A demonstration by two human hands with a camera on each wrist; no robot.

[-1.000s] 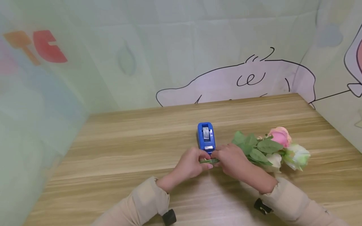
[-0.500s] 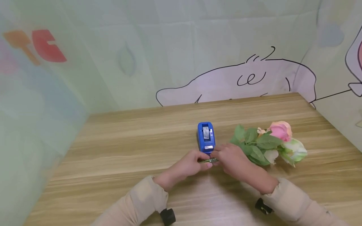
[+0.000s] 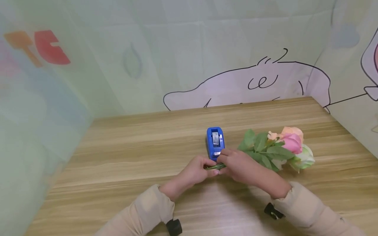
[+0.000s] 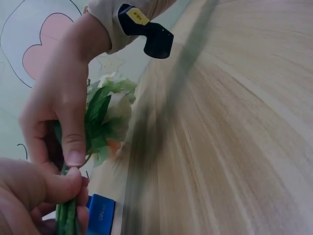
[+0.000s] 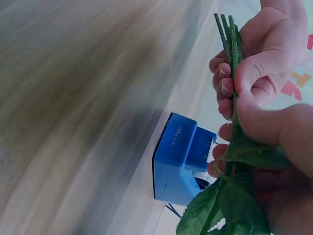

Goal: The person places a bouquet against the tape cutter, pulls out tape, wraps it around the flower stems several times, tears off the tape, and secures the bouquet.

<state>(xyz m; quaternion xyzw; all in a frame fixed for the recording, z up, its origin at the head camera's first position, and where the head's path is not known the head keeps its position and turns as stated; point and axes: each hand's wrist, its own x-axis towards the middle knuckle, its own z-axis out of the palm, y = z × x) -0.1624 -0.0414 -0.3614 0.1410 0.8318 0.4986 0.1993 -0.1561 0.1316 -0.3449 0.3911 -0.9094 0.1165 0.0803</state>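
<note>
Both hands hold a bunch of roses by its stems (image 5: 233, 44), just in front of a blue tape dispenser (image 3: 210, 144). My left hand (image 3: 195, 170) pinches the stems near their cut ends, thumb on the near side. Beside it, my right hand (image 3: 240, 165) grips them nearer the leaves (image 3: 277, 152), the two thumbs meeting in the left wrist view. Pink and peach rose heads (image 3: 292, 143) and a white-green rose (image 3: 305, 158) point right. In the right wrist view the dispenser's toothed cutter (image 5: 209, 149) is close to the right fingertips. The right palm hides part of the stems.
The wood-grain table (image 3: 133, 147) stretches around the hands. Behind it hangs a pale cloth (image 3: 177, 59) with cartoon drawings, which also closes off both sides. Black wrist camera mounts (image 3: 174, 226) sit on the sleeves.
The bunch has turned in the hands: the pink rose has moved lower and the white-green one left and up. The right hand has shifted slightly left. The tape dispenser stays put.
</note>
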